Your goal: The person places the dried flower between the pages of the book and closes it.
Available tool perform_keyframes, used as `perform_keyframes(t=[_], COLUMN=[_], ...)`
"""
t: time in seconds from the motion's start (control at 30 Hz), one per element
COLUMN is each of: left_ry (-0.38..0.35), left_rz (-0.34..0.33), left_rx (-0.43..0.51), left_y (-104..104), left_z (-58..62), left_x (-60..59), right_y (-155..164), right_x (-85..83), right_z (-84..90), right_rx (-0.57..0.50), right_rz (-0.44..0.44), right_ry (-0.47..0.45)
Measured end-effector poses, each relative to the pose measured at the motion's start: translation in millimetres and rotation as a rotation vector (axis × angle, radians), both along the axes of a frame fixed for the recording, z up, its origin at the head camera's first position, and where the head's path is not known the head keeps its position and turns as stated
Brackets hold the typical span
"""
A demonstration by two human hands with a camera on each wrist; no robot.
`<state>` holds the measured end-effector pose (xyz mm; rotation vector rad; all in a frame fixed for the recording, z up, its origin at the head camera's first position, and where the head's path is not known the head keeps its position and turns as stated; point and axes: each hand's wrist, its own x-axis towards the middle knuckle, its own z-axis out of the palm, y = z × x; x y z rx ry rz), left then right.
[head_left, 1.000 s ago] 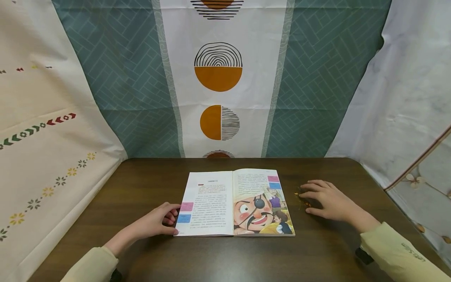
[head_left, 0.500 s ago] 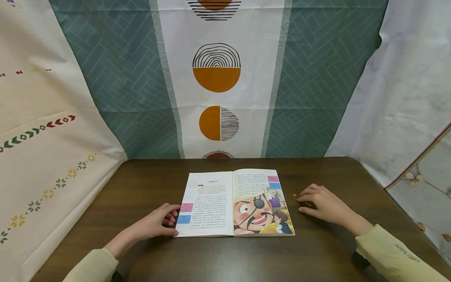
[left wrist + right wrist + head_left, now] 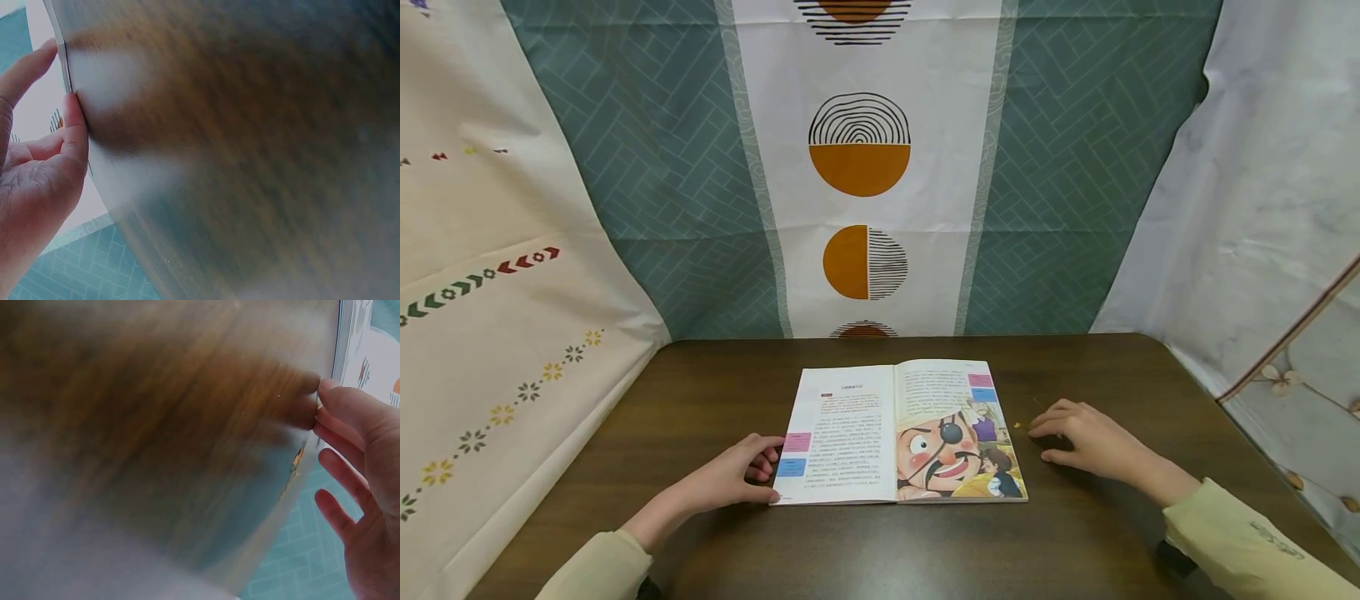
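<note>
Lying open and flat on the dark brown wooden table [image 3: 880, 542], the thin illustrated picture book [image 3: 901, 433] shows a text page on the left and a cartoon pirate face with an eyepatch on the right. The left hand [image 3: 730, 475] rests at the book's left edge, its thumb and fingertips touching the page margin with fingers loosely curled; the left wrist view shows a fingertip [image 3: 70, 119] against the thin page edge. The right hand [image 3: 1086, 437] rests on the table just right of the book, fingers bent, tips down over small orange-yellow flecks [image 3: 1017, 426]. Whether it pinches anything is hard to tell. Behind the table hangs a teal patterned cloth backdrop with orange half-circles [image 3: 859, 171].
</note>
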<state>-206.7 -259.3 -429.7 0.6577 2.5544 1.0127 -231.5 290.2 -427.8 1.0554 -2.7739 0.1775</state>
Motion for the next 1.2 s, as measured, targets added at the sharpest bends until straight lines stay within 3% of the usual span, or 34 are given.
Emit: perform_keyframes(t=[0.2, 0.43, 0.53, 0.9, 1.2], left_ry=[-0.006, -0.003, -0.002, -0.007, 0.012], left_rz=[-0.002, -0.001, -0.001, -0.001, -0.003], left_rx=[0.01, 0.008, 0.013, 0.01, 0.01], left_y=[0, 0, 0, -1, -1], left_z=[0.0, -0.5, -0.4, -1.4, -1.3], left_x=[0.6, 0.2, 0.0, -0.3, 0.3], right_y=[5, 13, 15, 11, 12], right_x=[4.4, 11.7, 14.8, 20.7, 14.5], right_z=[2.2, -5.3, -6.7, -1.4, 0.0], right_rx=[0.005, -0.072, -0.093, -0.059, -0.03], right_rz=[0.028, 0.045, 0.017, -0.123, -0.141], right_ry=[-0.015, 0.188, 0.224, 0.112, 0.171])
